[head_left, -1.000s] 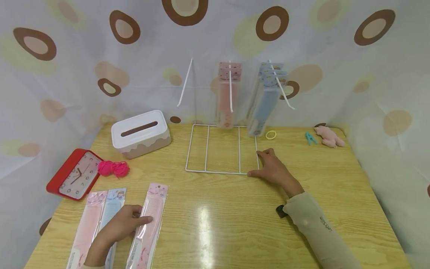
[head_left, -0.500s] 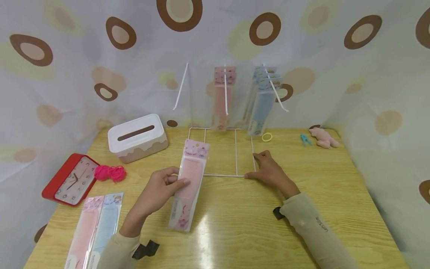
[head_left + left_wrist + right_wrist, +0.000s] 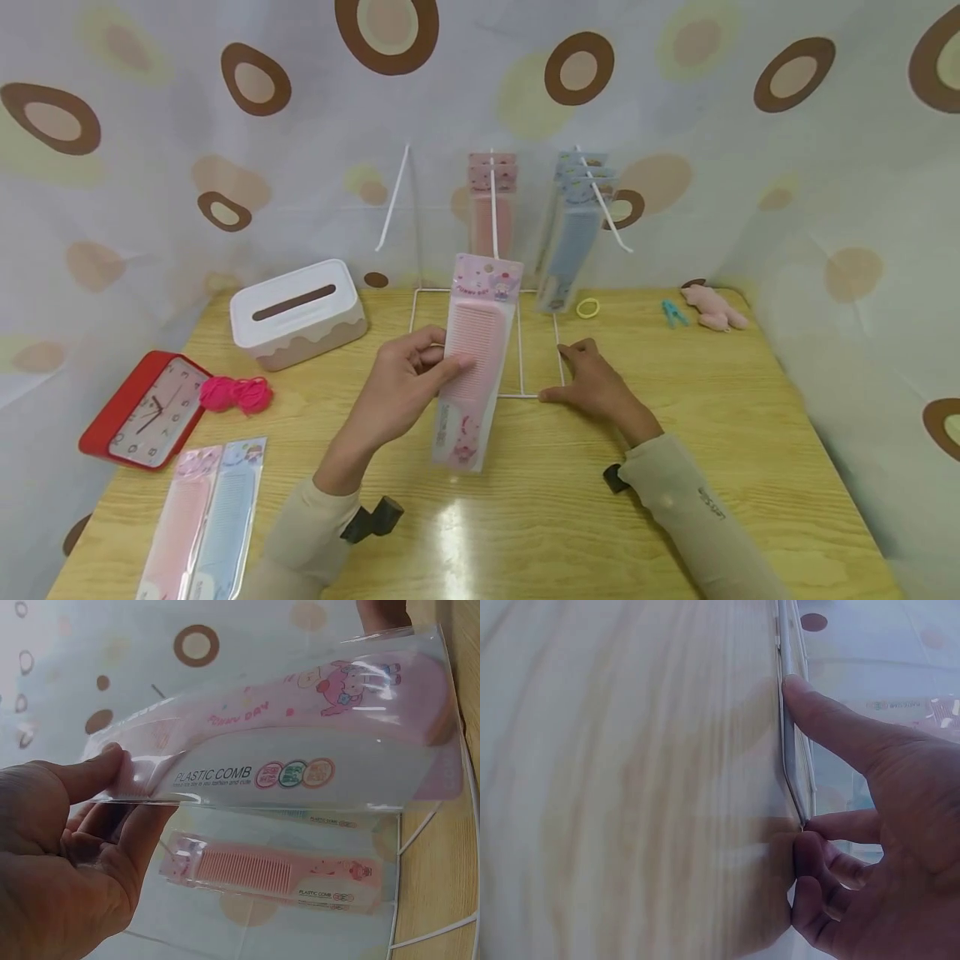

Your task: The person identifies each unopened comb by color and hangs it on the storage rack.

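My left hand [image 3: 397,392] pinches a pink comb in clear packaging [image 3: 480,350] between thumb and fingers, raised over the table and tilted. Its punched top edge is near the front end of the middle hook [image 3: 494,208] of a white wire rack [image 3: 521,354]; whether they touch I cannot tell. My right hand [image 3: 596,387] grips the rack's front right corner, thumb on the front wire [image 3: 788,739], fingers at the side wire. Packaged pink combs [image 3: 504,223] hang on the middle hook, packaged blue combs [image 3: 576,242] on the right hook. The left hook [image 3: 393,200] is bare.
A pink [image 3: 180,517] and a blue packaged comb [image 3: 228,517] lie at front left. Behind are a red alarm clock [image 3: 146,408], pink yarn [image 3: 236,394] and a tissue box [image 3: 296,312]. A yellow ring [image 3: 588,308], turquoise clip [image 3: 673,313] and pink plush toy [image 3: 712,307] lie right.
My left hand has lifted the packaged pink comb off the table and carried it right and up toward the middle hook. My right hand stays at the rack corner. The view has shifted slightly.
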### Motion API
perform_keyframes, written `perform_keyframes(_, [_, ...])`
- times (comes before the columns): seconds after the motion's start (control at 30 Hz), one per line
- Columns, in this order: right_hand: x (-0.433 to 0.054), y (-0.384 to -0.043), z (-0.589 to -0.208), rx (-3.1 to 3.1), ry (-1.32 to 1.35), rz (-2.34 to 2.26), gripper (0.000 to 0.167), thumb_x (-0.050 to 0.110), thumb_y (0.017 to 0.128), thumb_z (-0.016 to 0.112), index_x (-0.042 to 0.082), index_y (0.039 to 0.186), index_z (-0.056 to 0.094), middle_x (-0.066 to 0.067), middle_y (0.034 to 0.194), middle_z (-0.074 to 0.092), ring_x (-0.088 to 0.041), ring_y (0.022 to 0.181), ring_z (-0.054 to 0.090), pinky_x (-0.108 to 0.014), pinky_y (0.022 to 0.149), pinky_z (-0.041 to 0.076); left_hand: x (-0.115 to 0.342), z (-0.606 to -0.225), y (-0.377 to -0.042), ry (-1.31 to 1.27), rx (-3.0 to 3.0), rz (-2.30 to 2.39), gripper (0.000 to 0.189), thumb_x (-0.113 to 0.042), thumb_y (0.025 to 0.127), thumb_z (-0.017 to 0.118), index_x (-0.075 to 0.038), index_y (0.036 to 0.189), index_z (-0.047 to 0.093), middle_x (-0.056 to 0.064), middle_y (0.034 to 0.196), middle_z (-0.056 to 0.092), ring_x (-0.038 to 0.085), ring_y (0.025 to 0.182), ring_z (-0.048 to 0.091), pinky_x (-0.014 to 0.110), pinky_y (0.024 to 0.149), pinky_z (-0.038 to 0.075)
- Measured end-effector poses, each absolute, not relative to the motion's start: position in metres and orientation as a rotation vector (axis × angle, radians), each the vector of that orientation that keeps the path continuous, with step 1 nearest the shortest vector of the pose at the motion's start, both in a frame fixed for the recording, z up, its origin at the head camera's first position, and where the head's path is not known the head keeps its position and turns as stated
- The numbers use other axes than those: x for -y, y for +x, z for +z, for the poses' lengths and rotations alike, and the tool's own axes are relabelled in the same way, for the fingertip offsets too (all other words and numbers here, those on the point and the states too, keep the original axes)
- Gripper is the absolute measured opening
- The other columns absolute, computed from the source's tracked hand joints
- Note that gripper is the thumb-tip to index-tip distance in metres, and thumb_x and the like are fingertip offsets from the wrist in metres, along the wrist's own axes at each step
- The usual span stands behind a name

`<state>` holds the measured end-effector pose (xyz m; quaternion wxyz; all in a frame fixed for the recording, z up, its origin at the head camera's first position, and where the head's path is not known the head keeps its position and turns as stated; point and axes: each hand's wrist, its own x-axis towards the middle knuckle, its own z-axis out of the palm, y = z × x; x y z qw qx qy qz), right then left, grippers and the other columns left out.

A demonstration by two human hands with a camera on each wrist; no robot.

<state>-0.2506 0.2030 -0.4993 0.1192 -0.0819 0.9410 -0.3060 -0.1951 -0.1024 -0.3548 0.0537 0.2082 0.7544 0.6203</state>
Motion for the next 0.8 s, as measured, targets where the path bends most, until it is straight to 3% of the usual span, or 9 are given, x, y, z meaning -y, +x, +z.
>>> perform_keyframes(0.47, [-0.201,-0.25,-0.497,-2.763,-0.262,-0.871,0.102,0.05,0.082,0.079,-0.008,0.151,0.033,-0.027,0.142,0.035,-0.045,0.125,0.049,-0.057,0.099,0.046,0.091,-0.367,-0.224,0.572,-2.35,1.835,0.02,-0.017,0.097,0.068,0.0,0.108,0.066,0.012,0.101,0.076,0.02,0.086,0.074,0.035,0.071,0.061])
perform_keyframes(0.8, [-0.199,-0.247,-0.493,-2.767,-0.251,-0.868,0.1,0.047,0.082,0.081,-0.008,0.151,0.034,-0.027,0.14,0.036,-0.045,0.123,0.051,-0.056,0.099,0.046,0.07,-0.385,-0.305,0.518,-2.297,1.99,0.024,-0.017,0.099,0.065,0.003,0.112,0.066,0.017,0.103,0.075,0.02,0.091,0.073,0.031,0.074,0.06])
